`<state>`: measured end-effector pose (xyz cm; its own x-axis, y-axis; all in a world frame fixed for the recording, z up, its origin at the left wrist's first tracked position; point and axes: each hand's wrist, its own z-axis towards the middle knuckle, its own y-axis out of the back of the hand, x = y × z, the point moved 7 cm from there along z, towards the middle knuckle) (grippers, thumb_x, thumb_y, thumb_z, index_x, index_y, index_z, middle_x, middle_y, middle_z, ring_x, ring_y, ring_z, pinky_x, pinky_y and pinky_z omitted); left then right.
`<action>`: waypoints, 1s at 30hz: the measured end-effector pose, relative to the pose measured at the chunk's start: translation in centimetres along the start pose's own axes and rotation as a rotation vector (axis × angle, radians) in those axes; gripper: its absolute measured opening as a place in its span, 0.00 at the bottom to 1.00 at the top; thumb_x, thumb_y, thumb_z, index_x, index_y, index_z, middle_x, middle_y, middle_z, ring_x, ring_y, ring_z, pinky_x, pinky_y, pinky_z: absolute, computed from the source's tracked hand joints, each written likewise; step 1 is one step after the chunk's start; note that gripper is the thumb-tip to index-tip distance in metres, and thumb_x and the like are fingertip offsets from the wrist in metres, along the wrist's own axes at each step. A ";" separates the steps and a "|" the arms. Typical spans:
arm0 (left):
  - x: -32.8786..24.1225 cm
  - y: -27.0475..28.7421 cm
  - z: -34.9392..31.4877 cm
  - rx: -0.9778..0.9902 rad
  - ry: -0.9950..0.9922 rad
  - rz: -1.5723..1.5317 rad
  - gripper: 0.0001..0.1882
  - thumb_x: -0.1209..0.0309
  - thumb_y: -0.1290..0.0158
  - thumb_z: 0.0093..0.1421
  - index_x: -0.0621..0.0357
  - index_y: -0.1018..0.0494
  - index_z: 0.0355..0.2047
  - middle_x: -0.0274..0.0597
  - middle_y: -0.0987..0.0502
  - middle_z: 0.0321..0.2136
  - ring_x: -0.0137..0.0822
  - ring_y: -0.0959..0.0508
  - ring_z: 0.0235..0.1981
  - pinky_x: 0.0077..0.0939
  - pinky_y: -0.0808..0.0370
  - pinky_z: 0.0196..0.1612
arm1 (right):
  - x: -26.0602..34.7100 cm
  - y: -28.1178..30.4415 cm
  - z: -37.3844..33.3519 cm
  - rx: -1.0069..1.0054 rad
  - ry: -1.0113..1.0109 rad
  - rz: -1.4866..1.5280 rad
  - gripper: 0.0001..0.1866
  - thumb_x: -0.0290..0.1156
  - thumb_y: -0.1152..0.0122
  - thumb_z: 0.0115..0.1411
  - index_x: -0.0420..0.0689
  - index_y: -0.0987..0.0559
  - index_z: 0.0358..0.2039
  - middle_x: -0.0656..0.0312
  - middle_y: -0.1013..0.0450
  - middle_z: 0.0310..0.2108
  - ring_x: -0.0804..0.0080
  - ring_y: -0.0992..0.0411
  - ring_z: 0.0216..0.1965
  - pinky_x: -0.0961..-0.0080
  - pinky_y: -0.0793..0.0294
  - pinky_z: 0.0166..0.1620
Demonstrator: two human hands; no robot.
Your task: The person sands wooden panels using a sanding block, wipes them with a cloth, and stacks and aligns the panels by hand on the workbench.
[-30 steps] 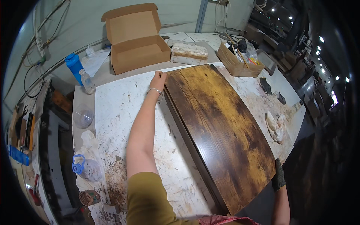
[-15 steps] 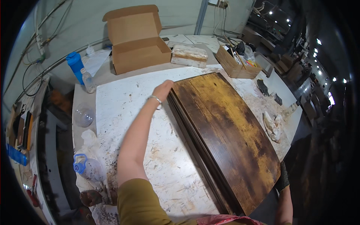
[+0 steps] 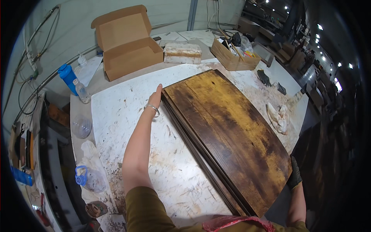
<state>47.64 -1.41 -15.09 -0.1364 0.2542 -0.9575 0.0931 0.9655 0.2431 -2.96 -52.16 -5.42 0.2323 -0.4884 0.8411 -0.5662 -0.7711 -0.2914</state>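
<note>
Nearest the camera, an olive sleeve and a strip of red cloth (image 3: 232, 223) filled the lower edge. At the lower right the right hand (image 3: 295, 174), in a dark glove, was closed on the near corner of the stained wooden board (image 3: 228, 133), its fingers wrapped over the edge. The board was a long dark brown and amber panel lying flat and running diagonally across the white, stain-spattered worktable (image 3: 123, 116); thinner dark panels showed beneath its left edge as a stack.

Farther up, the bare left arm reached across the tabletop. The left hand (image 3: 155, 97), with a bracelet at the wrist, lay flat and open, fingers straight, pressed against the far left corner of the board stack.

To the left, at the table's edge, sat a crumpled clear plastic bottle with a blue handle (image 3: 87, 178) and a clear plastic bowl (image 3: 81, 127). A pale rag (image 3: 277, 117) lay on the table right of the board. Beyond stood a small water bottle (image 3: 82, 91) and a blue bottle (image 3: 68, 77). Farthest off were an open cardboard box (image 3: 127, 46), a wrapped whitish block (image 3: 182, 53) and a wooden tray of tools (image 3: 234, 58).
</note>
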 end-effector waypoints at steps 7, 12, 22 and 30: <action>-1.6 -0.1 -4.1 0.068 0.019 0.005 0.48 0.33 0.71 0.57 0.73 0.28 0.45 0.64 0.27 0.44 0.52 0.26 0.45 0.35 0.33 0.51 | -1.3 1.7 -2.2 -0.026 -0.031 0.062 0.27 0.48 0.51 0.62 0.44 0.34 0.56 0.58 0.32 0.53 0.64 0.32 0.52 0.66 0.33 0.55; -0.8 -1.2 -3.0 0.058 -0.013 -0.215 0.37 0.37 0.62 0.58 0.57 0.31 0.51 0.48 0.26 0.45 0.40 0.27 0.48 0.33 0.27 0.46 | -0.9 -0.8 -2.6 -0.083 0.017 0.122 0.29 0.53 0.54 0.63 0.43 0.32 0.54 0.58 0.30 0.50 0.69 0.30 0.50 0.70 0.31 0.54; 0.6 -2.6 1.7 0.393 0.131 -0.496 0.34 0.45 0.70 0.65 0.58 0.42 0.60 0.45 0.36 0.57 0.43 0.34 0.56 0.39 0.36 0.59 | -10.9 1.6 -8.9 -0.268 0.191 -0.672 0.12 0.34 0.49 0.58 0.40 0.22 0.35 0.58 0.25 0.29 0.72 0.28 0.31 0.70 0.30 0.38; 1.4 -3.5 -0.3 0.205 0.103 -0.414 0.31 0.49 0.65 0.65 0.59 0.41 0.59 0.42 0.33 0.55 0.43 0.31 0.53 0.39 0.31 0.54 | -16.9 2.1 -8.1 -0.263 0.333 -1.547 0.07 0.29 0.44 0.47 0.43 0.20 0.23 0.55 0.25 0.24 0.58 0.28 0.30 0.64 0.31 0.36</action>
<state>46.86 -4.40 -17.23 -0.2990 -0.1352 -0.9446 0.2019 0.9586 -0.2010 -14.46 -42.21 -16.57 0.5294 0.7911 0.3063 -0.0834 -0.3108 0.9468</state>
